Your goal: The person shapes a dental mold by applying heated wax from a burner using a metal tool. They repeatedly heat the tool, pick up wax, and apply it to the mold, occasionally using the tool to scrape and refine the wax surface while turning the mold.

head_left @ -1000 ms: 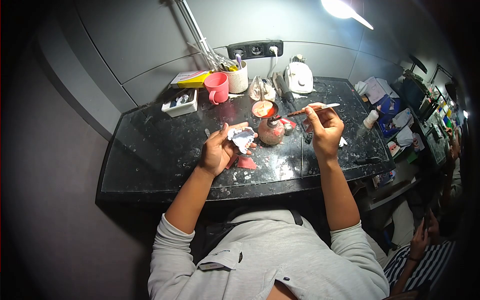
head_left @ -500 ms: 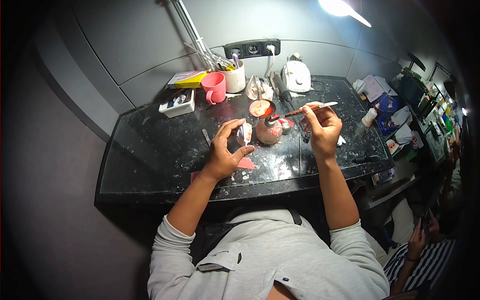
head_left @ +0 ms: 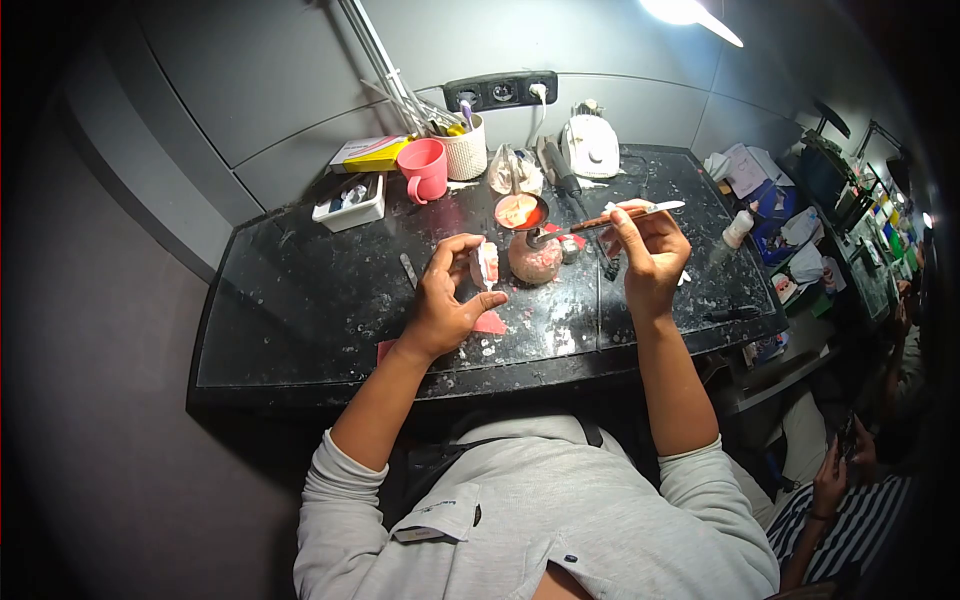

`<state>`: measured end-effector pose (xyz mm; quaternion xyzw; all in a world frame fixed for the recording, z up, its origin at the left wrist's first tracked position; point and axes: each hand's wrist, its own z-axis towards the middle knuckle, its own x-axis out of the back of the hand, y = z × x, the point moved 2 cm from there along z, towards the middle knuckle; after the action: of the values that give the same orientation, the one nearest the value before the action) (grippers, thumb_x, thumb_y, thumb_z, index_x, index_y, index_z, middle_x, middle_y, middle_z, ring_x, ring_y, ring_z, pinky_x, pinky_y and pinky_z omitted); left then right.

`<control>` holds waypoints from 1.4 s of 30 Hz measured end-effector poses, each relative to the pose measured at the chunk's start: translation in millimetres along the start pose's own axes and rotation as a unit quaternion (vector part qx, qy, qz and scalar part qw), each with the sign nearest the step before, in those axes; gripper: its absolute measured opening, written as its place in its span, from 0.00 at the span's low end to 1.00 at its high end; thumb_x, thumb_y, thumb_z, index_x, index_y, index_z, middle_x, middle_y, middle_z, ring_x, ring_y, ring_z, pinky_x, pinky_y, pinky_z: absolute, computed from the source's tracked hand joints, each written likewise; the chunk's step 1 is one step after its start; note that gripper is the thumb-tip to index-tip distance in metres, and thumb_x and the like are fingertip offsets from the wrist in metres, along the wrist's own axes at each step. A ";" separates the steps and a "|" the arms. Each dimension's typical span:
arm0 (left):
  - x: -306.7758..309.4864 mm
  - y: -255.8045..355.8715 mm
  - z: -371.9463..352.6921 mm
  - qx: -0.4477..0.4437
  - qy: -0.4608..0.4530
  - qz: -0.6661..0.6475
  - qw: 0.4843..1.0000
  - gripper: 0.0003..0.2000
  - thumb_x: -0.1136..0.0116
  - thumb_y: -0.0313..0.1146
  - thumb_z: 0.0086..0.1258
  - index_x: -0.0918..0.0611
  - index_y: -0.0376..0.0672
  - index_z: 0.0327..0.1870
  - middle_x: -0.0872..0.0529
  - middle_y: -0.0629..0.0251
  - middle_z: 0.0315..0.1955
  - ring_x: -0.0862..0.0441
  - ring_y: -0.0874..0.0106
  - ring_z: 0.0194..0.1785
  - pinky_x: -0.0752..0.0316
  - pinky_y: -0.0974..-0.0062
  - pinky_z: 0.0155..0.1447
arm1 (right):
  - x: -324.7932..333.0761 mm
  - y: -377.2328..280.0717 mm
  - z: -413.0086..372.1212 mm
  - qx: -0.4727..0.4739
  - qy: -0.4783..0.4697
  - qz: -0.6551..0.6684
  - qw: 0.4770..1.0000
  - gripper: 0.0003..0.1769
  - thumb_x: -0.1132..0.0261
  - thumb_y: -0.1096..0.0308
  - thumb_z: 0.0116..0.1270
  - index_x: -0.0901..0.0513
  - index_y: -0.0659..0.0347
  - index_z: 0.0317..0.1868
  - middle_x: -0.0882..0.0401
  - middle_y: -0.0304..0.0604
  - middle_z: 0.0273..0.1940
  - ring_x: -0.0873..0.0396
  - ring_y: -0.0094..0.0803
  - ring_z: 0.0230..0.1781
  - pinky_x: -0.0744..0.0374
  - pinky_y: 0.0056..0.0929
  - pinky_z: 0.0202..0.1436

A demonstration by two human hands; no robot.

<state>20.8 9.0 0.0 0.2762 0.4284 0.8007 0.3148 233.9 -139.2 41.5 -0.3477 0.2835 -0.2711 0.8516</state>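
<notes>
The thin tool has moved in, and its tip is now by the top of the round pot. The right hand has its fingers closed on the tool; the left hand pinches the pink and white model up beside the pot. Best to hold both still and keep skin off the hot-looking top. The black desk is spotty, and a bright lamp shines above.
</notes>
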 end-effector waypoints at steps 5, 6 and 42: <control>1.9 1.1 1.3 -0.001 0.006 -0.103 0.995 0.34 0.25 0.22 0.60 0.32 0.36 0.67 0.23 0.60 0.56 0.23 0.73 0.60 0.29 0.71 0.70 | 1.6 2.3 1.0 0.007 0.019 -0.018 1.000 0.04 0.31 0.75 0.69 0.15 0.65 0.41 0.13 0.41 0.33 0.17 0.22 0.29 0.24 0.18 0.28; 2.4 4.7 2.6 -0.018 0.003 -0.115 0.993 0.33 0.27 0.23 0.64 0.33 0.35 0.68 0.23 0.58 0.56 0.23 0.73 0.59 0.30 0.72 0.70 | 1.7 3.1 2.0 0.005 0.023 -0.025 0.999 0.03 0.31 0.75 0.69 0.15 0.65 0.41 0.14 0.40 0.33 0.17 0.22 0.28 0.24 0.18 0.28; 25.3 -7.5 3.9 0.259 -0.008 -0.343 0.903 0.34 0.72 0.63 0.81 0.26 0.37 0.53 0.21 0.59 0.21 0.30 0.71 0.15 0.30 0.74 0.23 | 0.5 1.8 0.6 0.049 -0.033 0.000 0.998 0.07 0.36 0.78 0.73 0.19 0.72 0.49 0.12 0.54 0.42 0.12 0.34 0.42 0.11 0.30 0.41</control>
<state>9.2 33.0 -0.3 0.1902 0.6861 0.5020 0.4909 235.2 -138.2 40.4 -0.3147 0.2417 -0.2731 0.8763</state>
